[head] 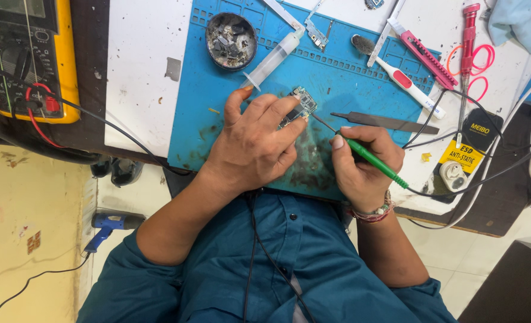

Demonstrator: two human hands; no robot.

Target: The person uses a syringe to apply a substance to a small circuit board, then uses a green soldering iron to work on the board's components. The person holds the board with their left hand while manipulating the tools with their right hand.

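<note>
Blue mat [343, 75] on the worktop [140, 72], left hand [250, 146] pinching a small circuit board [300, 106], right hand [364, 164] closed around a green-handled soldering iron [373, 160], tip at the board.

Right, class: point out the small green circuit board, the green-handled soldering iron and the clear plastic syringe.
small green circuit board [303, 103], head view, exposed top end.
green-handled soldering iron [373, 160], head view, mid handle.
clear plastic syringe [272, 60], head view, barrel middle.

Illumination is bright, even and diffuse from above. Shadows are soft and short, falling just beneath the hands. The white bench [145, 72] surface at top right approaches overexposure. Focus is sharp across the blue work mat [337, 78]. Wide-angle distortion bends straight edges near the frame borders.
</note>
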